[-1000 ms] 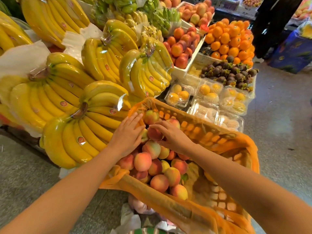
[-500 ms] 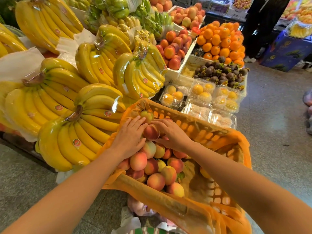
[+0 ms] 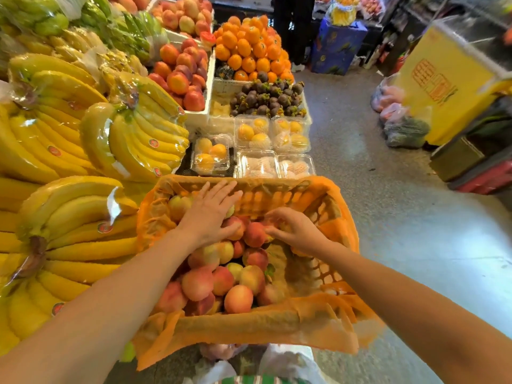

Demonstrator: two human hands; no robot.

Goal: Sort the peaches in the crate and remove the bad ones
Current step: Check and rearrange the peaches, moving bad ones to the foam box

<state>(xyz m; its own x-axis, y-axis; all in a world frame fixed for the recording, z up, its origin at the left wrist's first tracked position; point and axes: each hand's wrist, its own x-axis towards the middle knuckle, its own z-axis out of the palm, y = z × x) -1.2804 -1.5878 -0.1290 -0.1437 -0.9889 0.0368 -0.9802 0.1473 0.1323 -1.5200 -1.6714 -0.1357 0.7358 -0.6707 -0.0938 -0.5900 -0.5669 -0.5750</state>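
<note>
An orange plastic crate [image 3: 339,245] with an orange liner stands in front of me. Pink and yellow peaches [image 3: 238,297] fill its left half, and the right half shows bare liner. My left hand [image 3: 210,214] lies flat with fingers spread on the peaches at the far left of the pile. My right hand [image 3: 297,231] is in the middle of the crate. Its fingers and thumb curl round a peach that is mostly hidden under the palm, right beside a red peach [image 3: 255,234].
Wrapped banana bunches [image 3: 77,217] crowd the left side. Clear boxes of fruit [image 3: 257,164] sit just beyond the crate, with mangosteens [image 3: 266,98] and oranges [image 3: 249,51] behind. Grey floor [image 3: 401,231] opens to the right, with a yellow box [image 3: 443,87] and bags. White bags [image 3: 288,361] lie below the crate.
My left hand slid toward the crate's far wall and flattened out. My right hand moved right, away from the left hand. The view swung to the right.
</note>
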